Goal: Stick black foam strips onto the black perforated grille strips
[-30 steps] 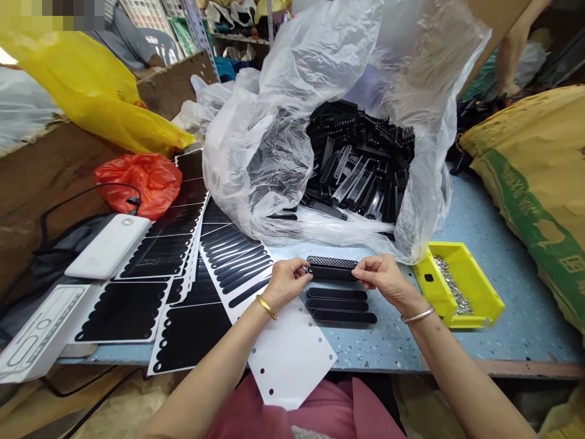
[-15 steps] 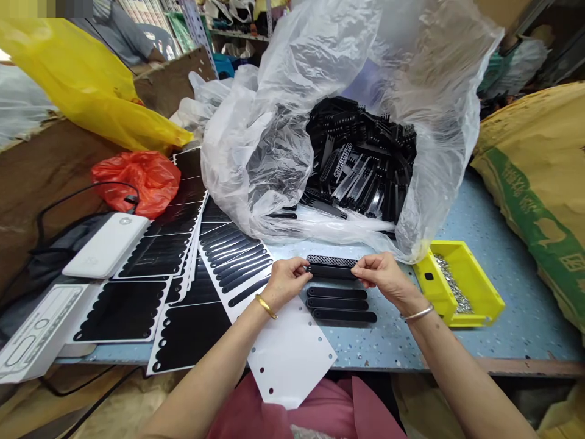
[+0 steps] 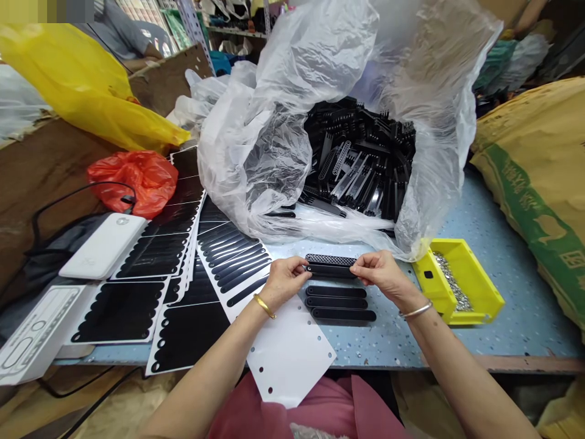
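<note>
My left hand [image 3: 284,281] and my right hand [image 3: 381,273] each pinch one end of a long black perforated strip [image 3: 331,266], held just above the blue table [image 3: 503,317]. Three more black strips [image 3: 339,303] lie side by side on the table right below it. To the left lies a white sheet of black oval stickers [image 3: 235,263], partly peeled, with a bare white backing sheet [image 3: 290,356] hanging over the front edge. Behind my hands an open clear plastic bag [image 3: 274,134] holds a heap of black plastic parts [image 3: 361,161].
A yellow bin [image 3: 457,286] with small metal pieces sits right of my right hand. More sticker sheets [image 3: 123,311], a white power bank [image 3: 103,245] with a cable, a red bag [image 3: 134,180] and a yellow bag [image 3: 86,85] are at left. A woven sack [image 3: 534,177] fills the right.
Both hands stay on the strip in nearly the same place. The view has shifted slightly; a person's arm at the back right has moved out of sight.
</note>
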A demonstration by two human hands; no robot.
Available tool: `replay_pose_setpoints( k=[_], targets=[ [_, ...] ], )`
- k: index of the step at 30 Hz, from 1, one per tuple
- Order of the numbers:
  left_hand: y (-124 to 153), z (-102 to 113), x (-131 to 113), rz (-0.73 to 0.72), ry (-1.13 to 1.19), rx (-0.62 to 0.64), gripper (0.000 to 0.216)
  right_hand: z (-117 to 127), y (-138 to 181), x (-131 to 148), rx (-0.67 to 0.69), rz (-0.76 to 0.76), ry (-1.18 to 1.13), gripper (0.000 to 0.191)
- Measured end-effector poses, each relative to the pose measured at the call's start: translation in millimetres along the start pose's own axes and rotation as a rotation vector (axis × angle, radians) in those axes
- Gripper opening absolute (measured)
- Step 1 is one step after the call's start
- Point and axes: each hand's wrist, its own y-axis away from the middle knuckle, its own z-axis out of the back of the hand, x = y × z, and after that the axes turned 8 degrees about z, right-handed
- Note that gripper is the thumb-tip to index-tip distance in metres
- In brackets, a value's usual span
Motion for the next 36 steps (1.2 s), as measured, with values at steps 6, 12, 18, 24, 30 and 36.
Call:
replay_pose_setpoints(
  k=[6, 12, 18, 24, 30, 36],
  targets=[
    [-1.1, -1.1, 3.9, -0.001, 0.01, 0.011, 0.019, 0.4, -1.0, -0.7, -0.006, -0.008, 0.024, 0.03],
    [-1.6, -0.5, 4.0, -0.007, 0.017, 0.01, 0.019, 0.3, -1.8, -2.5, -0.005, 0.001, 0.019, 0.027],
    [-1.0, -0.6, 0.5, 0.012, 0.032, 0.011, 0.02, -0.3, -1.9, -2.7, -0.016, -0.005, 0.038, 0.026],
    [0.1, 0.6, 0.4, 0.006, 0.044, 0.035, 0.023, -0.4, -2.4, -3.7, -0.024, 0.002, 0.059, 0.026],
    [-2.6, 2.2, 5.9, -0.013, 0.056, 0.061, 0.022, -0.2, -3.1, -4.9, -0.019, 0.009, 0.046, 0.028],
    [-3.3, 3.0, 5.7, 0.007, 0.066, 0.072, 0.024, -0.7, -2.6, -5.3, -0.022, 0.013, 0.046, 0.029]
  ],
)
